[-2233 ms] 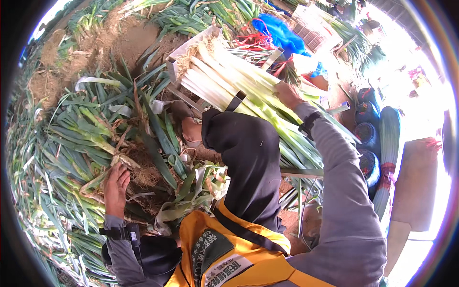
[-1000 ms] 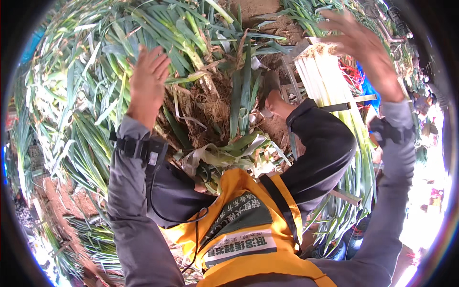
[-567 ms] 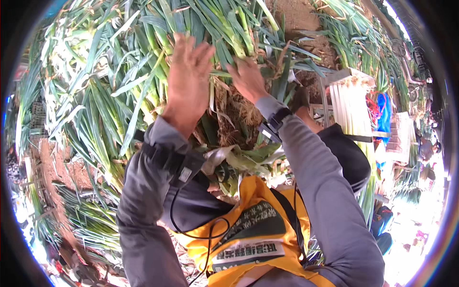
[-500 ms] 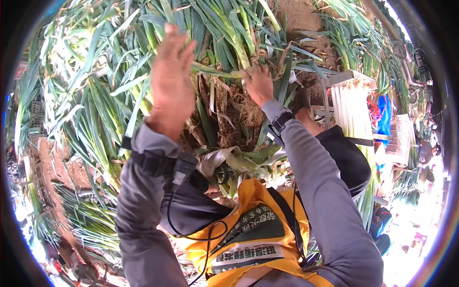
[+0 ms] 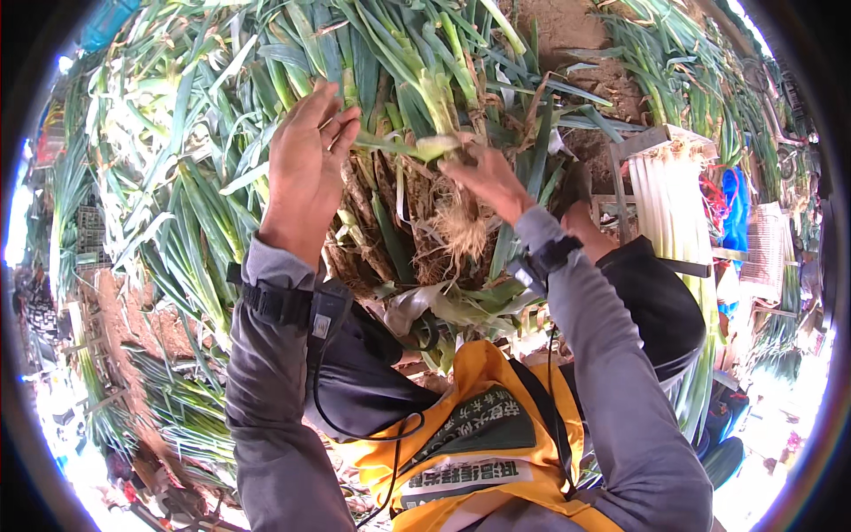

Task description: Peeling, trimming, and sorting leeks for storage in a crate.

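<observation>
Left hand (image 5: pixel 301 177): fingers loosely bent and slightly parted, nothing visible in them, against a backdrop of long, flat leek leaves (image 5: pixel 191 199). Right hand (image 5: pixel 492 182): fingers bent in at a pale, smooth strip (image 5: pixel 436 146), blurred; whether they grip it or only touch it, cannot tell. A leek (image 5: pixel 436 102) with a firm, round, pale green stalk lies just beyond the right fingertips, its lower end partly hidden by them. Below those fingers, wiry, tan roots (image 5: pixel 463 232) hang in a tangle; owner stalk unclear. Nearer the body than both hands, limp, papery leaf scraps (image 5: pixel 425 306). Right of the right fingers, well apart, smooth white leeks (image 5: pixel 660 195) in a rack (image 5: pixel 651 140), partly covered by the knee (image 5: pixel 660 306).
</observation>
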A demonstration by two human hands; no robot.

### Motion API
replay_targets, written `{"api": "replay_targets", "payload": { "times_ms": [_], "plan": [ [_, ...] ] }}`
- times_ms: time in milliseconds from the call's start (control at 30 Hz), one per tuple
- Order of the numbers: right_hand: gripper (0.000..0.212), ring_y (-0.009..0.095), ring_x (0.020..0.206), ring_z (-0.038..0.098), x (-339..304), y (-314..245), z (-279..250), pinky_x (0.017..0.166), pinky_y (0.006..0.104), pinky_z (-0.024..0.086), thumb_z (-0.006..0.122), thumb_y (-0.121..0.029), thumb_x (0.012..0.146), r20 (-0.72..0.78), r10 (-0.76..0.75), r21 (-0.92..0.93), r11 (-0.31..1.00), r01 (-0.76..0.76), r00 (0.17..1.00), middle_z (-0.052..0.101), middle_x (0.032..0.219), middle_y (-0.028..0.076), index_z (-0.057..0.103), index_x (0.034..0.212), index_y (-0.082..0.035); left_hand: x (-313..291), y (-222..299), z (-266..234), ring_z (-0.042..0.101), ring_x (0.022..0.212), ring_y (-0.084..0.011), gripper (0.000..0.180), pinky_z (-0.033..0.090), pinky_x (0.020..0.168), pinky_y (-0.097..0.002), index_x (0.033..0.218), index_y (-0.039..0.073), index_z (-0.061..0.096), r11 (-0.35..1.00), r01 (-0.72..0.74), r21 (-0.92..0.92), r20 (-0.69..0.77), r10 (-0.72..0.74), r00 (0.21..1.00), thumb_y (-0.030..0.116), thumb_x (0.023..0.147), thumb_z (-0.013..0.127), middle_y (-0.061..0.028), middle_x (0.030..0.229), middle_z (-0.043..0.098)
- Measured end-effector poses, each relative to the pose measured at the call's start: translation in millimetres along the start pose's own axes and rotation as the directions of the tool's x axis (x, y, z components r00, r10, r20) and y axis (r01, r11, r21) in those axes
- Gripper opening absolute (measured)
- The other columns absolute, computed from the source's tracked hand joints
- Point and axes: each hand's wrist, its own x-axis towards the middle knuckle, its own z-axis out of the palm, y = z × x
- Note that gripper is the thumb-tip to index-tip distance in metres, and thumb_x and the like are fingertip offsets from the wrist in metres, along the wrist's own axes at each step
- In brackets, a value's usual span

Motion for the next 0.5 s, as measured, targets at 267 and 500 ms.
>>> {"api": "replay_targets", "payload": {
  "times_ms": [267,500],
  "plan": [
    [0.040,0.014,0.065,0.059,-78,1,-4,0.057,0.0305,0.047,0.072,-0.029,0.085,0.086,0.010,-0.077,0.997,-0.004,0.996,0.066,0.079,0.014,0.063,0.100,0.007,22,-26,13,0.061,0.090,-0.0204,0.040,0.050,0.084,-0.0325,0.121,-0.001,0.054,0.999,-0.003,0.040,-0.011,0.004,1.000,0.025,0.093,0.066,-0.0106,0.105,0.057],
    [0.021,0.016,0.089,0.068,-123,-83,-36,0.070,0.0280,0.053,0.061,-0.012,0.093,0.017,-0.512,-0.219,0.836,0.503,0.859,0.070,0.088,0.010,0.063,0.105,0.005,54,-58,9,0.061,0.088,-0.0211,0.052,0.052,0.084,-0.0377,0.127,-0.004,0.048,0.970,0.160,0.184,-0.095,-0.144,0.985,0.035,0.095,0.061,-0.0146,0.103,0.057]
  ]
}}
